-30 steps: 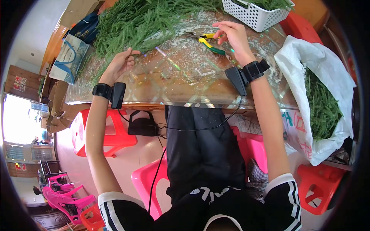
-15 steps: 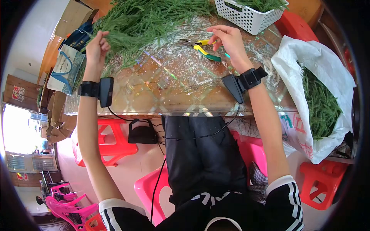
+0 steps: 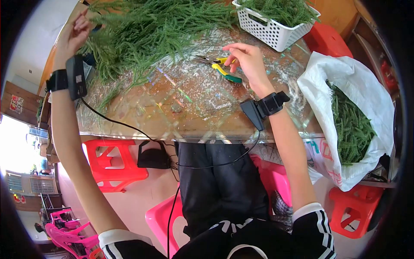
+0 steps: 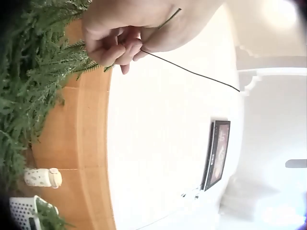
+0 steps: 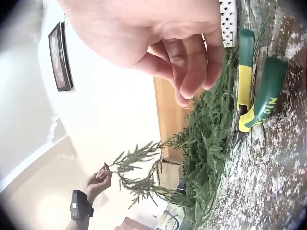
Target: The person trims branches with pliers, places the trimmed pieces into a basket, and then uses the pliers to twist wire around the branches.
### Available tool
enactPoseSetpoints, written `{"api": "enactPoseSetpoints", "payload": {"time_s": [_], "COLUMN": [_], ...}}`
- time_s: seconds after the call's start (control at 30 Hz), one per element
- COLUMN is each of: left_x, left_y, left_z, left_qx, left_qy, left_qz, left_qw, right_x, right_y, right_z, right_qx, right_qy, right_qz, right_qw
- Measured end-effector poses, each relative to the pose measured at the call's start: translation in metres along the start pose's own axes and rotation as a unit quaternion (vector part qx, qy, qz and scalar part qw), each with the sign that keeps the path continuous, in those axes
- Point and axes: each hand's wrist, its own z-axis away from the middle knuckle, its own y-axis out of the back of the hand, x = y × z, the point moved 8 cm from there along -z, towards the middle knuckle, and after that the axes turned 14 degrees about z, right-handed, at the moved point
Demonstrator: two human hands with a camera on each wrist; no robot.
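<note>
At the far left, raised over the table, my left hand point(image 3: 74, 36) pinches the thin wire stem point(image 4: 192, 73) of a green pine sprig. The right wrist view shows that sprig point(image 5: 139, 160) spreading from the fingers towards the large heap of pine branches point(image 3: 151, 30). My right hand point(image 3: 250, 64) hovers over the table with loosely bent fingers and nothing between them. Close by it lies a pair of pliers point(image 3: 227, 74) with yellow and green handles, its jaws pointing left.
A white perforated basket point(image 3: 276, 36) of greenery stands at the back right. An open white sack point(image 3: 310, 86) with more branches is at the right edge. White flakes litter the glass-covered table point(image 3: 142, 112). A cable point(image 3: 116, 121) trails from the left wrist camera.
My left hand has moved left and away from me, up from the table's left part, drawing the pine sprig with it. My right hand stays in about the same place by the pliers.
</note>
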Motion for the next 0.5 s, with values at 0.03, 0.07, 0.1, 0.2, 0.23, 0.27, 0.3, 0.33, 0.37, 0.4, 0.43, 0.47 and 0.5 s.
{"api": "enactPoseSetpoints", "payload": {"time_s": [0.03,0.07,0.1,0.2,0.23,0.27,0.3,0.33,0.37,0.4,0.43,0.47,0.5], "left_x": [0.003,0.007,0.010,-0.016,-0.019,-0.018,-0.017,-0.016,-0.016,-0.013,-0.010,-0.007,-0.004], "left_y": [-0.012,-0.024,-0.036,-0.082,-0.089,-0.091,-0.090,-0.090,-0.091,-0.091,-0.093,-0.095,-0.097], "left_z": [-0.005,-0.009,-0.009,0.023,0.029,0.027,0.023,0.019,0.019,0.020,0.021,0.021,0.020], "left_qx": [-0.032,-0.064,-0.096,-0.062,-0.045,-0.046,-0.048,-0.050,-0.051,-0.051,-0.059,-0.068,-0.076], "left_qy": [0.014,0.029,0.043,-0.013,-0.040,-0.039,-0.018,0.003,0.025,0.025,0.030,0.034,0.038], "left_qz": [0.001,0.002,0.002,0.015,0.022,0.023,0.069,0.114,0.159,0.159,0.156,0.153,0.151], "left_qw": [0.999,0.998,0.994,0.998,0.998,0.998,0.996,0.992,0.986,0.986,0.986,0.985,0.985], "right_x": [-0.001,-0.001,-0.001,-0.002,-0.001,-0.001,-0.001,-0.001,-0.001,-0.001,0.000,-0.001,-0.002], "right_y": [-0.002,-0.006,-0.010,-0.015,-0.016,-0.017,-0.016,-0.015,-0.015,-0.015,-0.015,-0.015,-0.015], "right_z": [0.001,0.003,0.004,0.007,0.007,0.008,0.007,0.007,0.007,0.007,0.008,0.008,0.007], "right_qx": [-0.001,-0.021,-0.040,-0.062,-0.065,-0.067,-0.067,-0.066,-0.064,-0.064,-0.063,-0.061,-0.059], "right_qy": [0.000,-0.003,-0.006,-0.010,-0.013,-0.017,-0.016,-0.015,-0.015,-0.014,-0.015,-0.014,-0.014], "right_qz": [-0.001,-0.008,-0.015,-0.025,-0.028,-0.032,-0.032,-0.032,-0.032,-0.032,-0.033,-0.039,-0.045], "right_qw": [1.000,1.000,0.999,0.998,0.997,0.997,0.997,0.997,0.997,0.997,0.997,0.997,0.997]}}
